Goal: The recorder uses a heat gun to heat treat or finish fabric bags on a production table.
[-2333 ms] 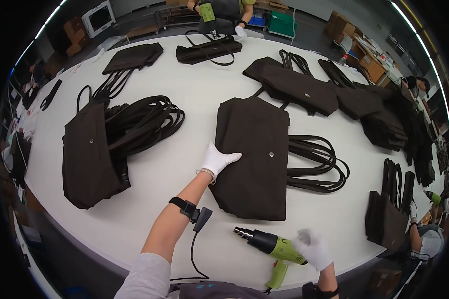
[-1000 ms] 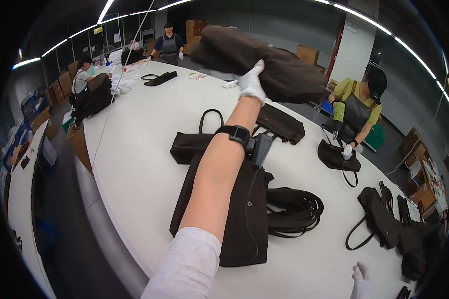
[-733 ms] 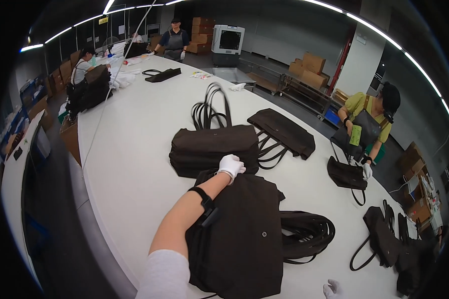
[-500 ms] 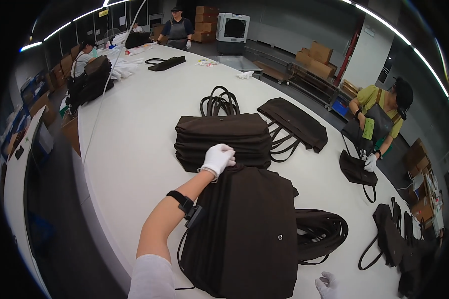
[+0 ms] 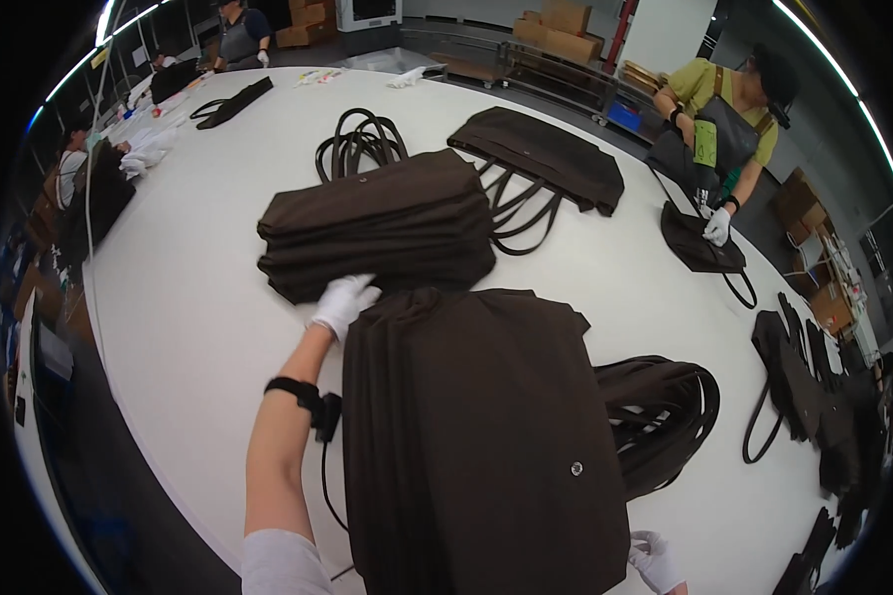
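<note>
As your gloved left hand (image 5: pixel 345 303) sits at the near edge of a folded bag stack (image 5: pixel 377 223), a nearer bag stack (image 5: pixel 506 426) lies just right of it on the white desk (image 5: pixel 193 297); your right hand (image 5: pixel 655 560) is beside that stack, each hand's grip unclear.

No writing is legible; the green heat gun (image 5: pixel 705 145) shows only unreadable dark marks.
</note>
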### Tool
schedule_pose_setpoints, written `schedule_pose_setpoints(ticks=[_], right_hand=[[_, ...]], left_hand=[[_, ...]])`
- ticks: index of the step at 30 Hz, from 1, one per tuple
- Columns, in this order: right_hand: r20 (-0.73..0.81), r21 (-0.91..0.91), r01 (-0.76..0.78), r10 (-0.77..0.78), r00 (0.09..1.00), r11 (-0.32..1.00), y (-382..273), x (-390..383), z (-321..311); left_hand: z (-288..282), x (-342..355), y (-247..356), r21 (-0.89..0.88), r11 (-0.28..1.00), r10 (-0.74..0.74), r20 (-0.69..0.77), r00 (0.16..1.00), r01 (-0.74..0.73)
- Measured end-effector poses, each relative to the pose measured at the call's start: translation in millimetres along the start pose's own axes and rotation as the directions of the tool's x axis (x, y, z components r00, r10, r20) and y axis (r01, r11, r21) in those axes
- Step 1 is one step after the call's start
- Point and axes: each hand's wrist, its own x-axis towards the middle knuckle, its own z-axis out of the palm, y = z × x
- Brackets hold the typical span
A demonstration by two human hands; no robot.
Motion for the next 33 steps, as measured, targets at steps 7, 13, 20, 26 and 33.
schedule_pose_setpoints(ticks=[7, 13, 20, 26, 33], right_hand=[[0.046, 0.455, 0.047, -0.076, 0.996, 0.889, 6, -5, 17], [0.136, 0.763, 0.032, -0.209, 0.968, 0.645, 22, -12, 80], [-0.081, 0.706, 0.214, -0.224, 0.971, 0.675, 35, -54, 33], [-0.03, -0.321, -0.178, 0.177, 0.984, 0.93, 68, -111, 1], [-0.526, -0.521, 0.074, -0.388, 0.757, 0.85, 150, -137, 86]], left_hand=[[-43, 25, -23, -0.655, 0.498, -0.559, 0.258, 0.788, 0.568], [-30, -132, -7, -0.771, 0.321, -0.253, 0.49, 0.834, 0.55], [-151, -193, 177, -0.318, 0.946, -0.138, -0.239, 0.961, 0.056], [-183, -266, 352, -0.625, 0.773, 0.443, 0.412, 0.796, -0.107], [-91, -339, 454, -0.571, 0.723, 0.675, 0.466, 0.572, -0.388]])
